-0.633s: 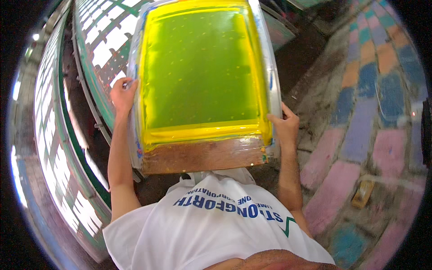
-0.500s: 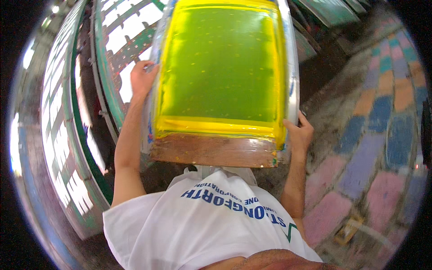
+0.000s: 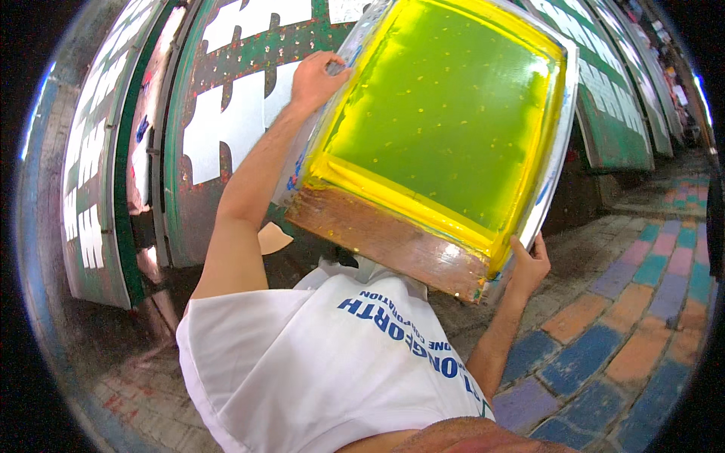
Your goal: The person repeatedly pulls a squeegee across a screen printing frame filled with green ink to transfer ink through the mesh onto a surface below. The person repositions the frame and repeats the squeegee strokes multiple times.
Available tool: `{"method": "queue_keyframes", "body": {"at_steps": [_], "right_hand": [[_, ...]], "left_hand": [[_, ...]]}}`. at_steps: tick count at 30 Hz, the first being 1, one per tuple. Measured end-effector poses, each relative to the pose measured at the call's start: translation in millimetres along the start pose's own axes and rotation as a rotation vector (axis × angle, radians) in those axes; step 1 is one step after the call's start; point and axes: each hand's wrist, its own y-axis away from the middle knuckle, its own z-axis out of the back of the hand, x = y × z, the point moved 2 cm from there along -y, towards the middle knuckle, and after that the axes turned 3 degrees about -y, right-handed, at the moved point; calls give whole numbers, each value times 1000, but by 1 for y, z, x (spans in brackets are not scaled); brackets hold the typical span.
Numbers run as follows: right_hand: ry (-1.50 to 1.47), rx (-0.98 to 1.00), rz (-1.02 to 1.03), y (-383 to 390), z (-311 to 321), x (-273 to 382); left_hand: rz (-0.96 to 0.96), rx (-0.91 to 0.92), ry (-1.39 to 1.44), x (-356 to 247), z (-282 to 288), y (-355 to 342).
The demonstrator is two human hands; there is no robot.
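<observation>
Screen frame [image 3: 445,128] between both hands — gripped sideways.

Yellow-green screen frame [image 3: 445,113], brown wood edge, possibly multicoloured paving [image 3: 634,332], white shirt [image 3: 325,362]

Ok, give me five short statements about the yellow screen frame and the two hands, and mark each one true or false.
1. The left hand grips the left side rail of the screen frame. True.
2. The right hand hangs free, away from the frame. False: it grips the frame's right side near the lower corner.
3. The mesh inside the frame is red. False: it is yellow-green.
4. The frame's near edge is a brown wooden bar. True.
5. The frame lies flat on the painted brick floor. False: it is held up in front of the white shirt, tilted, beside the green printing tables.
</observation>
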Motion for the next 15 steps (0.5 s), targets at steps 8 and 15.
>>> {"method": "queue_keyframes", "body": {"at_steps": [8, 15], "right_hand": [[-63, 65, -49, -108, 1, -28], [-95, 274, 42, -202, 26, -29]], "left_hand": [[14, -81, -35, -31, -48, -15], [114, -190, -187, -84, -34, 20]]}}
